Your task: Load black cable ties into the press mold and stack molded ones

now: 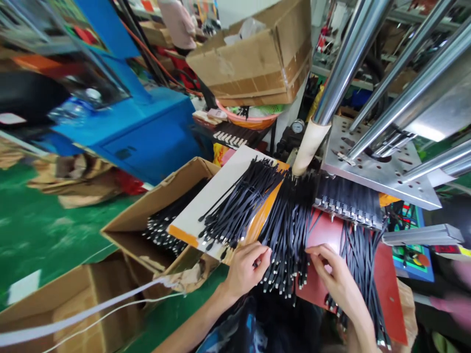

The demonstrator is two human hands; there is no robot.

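Observation:
My left hand (246, 268) has its fingers curled and pinching the near ends of a thick bundle of black cables (285, 230) that lies on a red work surface (324, 289). My right hand (336, 275) rests on the same bundle's right side with its fingers bent around cable ends. A second bundle of black cables (239, 206) lies to the left on a white and orange board (206, 206). More cables (362, 260) hang from a metal fixture (349, 208) at the right.
An open cardboard box (147, 215) with more black cables stands at the left, another box (55, 304) nearer. A press with steel columns (349, 54) and a perforated plate (375, 166) rises at the right. A blue machine (140, 132) and a person's torso (176, 24) are behind.

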